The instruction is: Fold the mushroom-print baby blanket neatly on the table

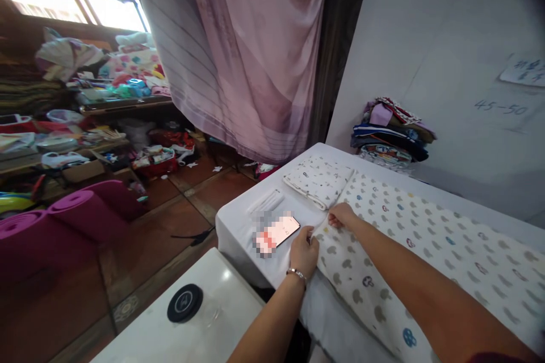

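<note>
A white cloth (409,238) printed with grey, blue and red mushroom shapes is spread over the bed-like table. My left hand (304,250), with a bracelet at its wrist, pinches the near left corner of this cloth. Close by, my right hand (342,216) is closed on the cloth's left edge, its fingers curled inward. Just beyond the right hand lies a folded printed cloth (317,180). Left of my left hand rests a phone (286,231) with a lit, partly blurred screen.
A white sheet (238,221) covers the table. In front stands a white cabinet top (213,317) bearing a round black disc (184,303). A clothes stack (392,130) sits by the wall. A pink curtain (255,51) hangs behind. Rolled magenta mats (89,215) and clutter fill the left.
</note>
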The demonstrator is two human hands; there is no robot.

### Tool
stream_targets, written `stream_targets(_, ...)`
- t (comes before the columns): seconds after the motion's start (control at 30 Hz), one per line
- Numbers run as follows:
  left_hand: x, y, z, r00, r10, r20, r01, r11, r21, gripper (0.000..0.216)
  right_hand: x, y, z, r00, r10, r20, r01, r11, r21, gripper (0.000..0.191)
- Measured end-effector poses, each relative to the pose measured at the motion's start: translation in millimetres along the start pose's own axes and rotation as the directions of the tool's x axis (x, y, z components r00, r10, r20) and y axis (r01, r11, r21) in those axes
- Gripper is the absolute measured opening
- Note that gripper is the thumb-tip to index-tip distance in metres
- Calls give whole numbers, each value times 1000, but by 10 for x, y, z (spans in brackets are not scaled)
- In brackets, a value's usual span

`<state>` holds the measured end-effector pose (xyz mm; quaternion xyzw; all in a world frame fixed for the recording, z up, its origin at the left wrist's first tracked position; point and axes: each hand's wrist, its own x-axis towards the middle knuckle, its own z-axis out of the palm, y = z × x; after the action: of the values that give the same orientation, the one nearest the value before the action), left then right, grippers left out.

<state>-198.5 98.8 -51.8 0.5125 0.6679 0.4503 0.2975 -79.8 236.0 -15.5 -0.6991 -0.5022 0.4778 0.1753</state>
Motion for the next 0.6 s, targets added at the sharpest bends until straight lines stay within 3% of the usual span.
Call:
stream_targets(0.1, 12, 2, -11, 1000, 5, 3, -5, 1000, -1, 31, -279, 151, 36, 988, -147, -46, 148, 988, 35, 10)
stream_targets(0.17, 16, 23, -27, 1000, 3, 3, -3, 1000, 14, 31, -532, 373, 55, 953, -293, -71, 295, 955, 15, 13)
stream_targets(0.2, 18, 35, -36, 1000, 6, 3, -6, 1000, 27, 31, -670, 515, 62, 916, -395, -72, 395, 918, -19, 15)
stream_targets(0.27, 22, 49, -48, 1000, 14, 0, -14, 999, 50, 30, -947, 821, 75, 737, -676, -18, 661, 726, -191, 25)
stream_targets(0.3, 25, 50, -51, 1000, 20, -1, -20, 998, 56, 30, -1080, 963, 83, 666, -745, 28, 721, 635, -276, 32)
stream_targets(0.33, 30, 48, -52, 1000, 26, -3, -26, 998, 59, 30, -1205, 1084, 93, 634, -769, 86, 741, 571, -354, 38)
stream_targets(0.5, 62, 32, -43, 998, 66, -12, -65, 994, 85, 30, -1668, 1291, 144, 712, -640, 291, 678, 516, -524, 56)
stream_targets(0.6, 77, 45, -55, 996, 85, -17, -82, 985, 150, 30, -1844, 1286, 136, 702, -620, 351, 700, 509, -502, 64)
